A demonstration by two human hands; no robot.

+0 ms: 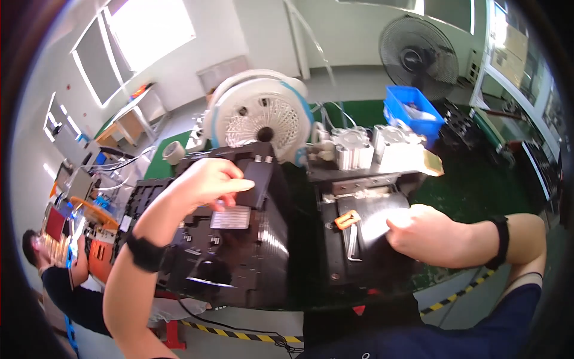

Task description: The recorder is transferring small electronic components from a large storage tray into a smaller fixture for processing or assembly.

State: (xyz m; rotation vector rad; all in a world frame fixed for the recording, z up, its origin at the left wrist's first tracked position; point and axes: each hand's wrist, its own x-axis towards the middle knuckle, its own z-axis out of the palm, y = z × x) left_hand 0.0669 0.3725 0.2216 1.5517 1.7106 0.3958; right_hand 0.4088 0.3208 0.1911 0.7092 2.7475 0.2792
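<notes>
Fingers of the left hand (206, 182) pinched the black moulded part (227, 239) by its top edge, steadying it at the bench's (472, 185) front edge, while the right hand (418, 233), loosely closed, pressed the black fixture (353, 239) beside it.

- The left hand (206, 182) covers the top edge of the black moulded part (233, 239); its fingertips hide whatever they press there.
- The right hand (418, 230) curls over the shiny black plate (365, 221); glare washes out the surface beside it, so the grip cannot be told.
- The grey label (230, 217) is too blurred to read.
- The blue bin (412, 110) far right holds contents too small to tell.
- A person (54, 275) at far left is cut off by the dark rim.
</notes>
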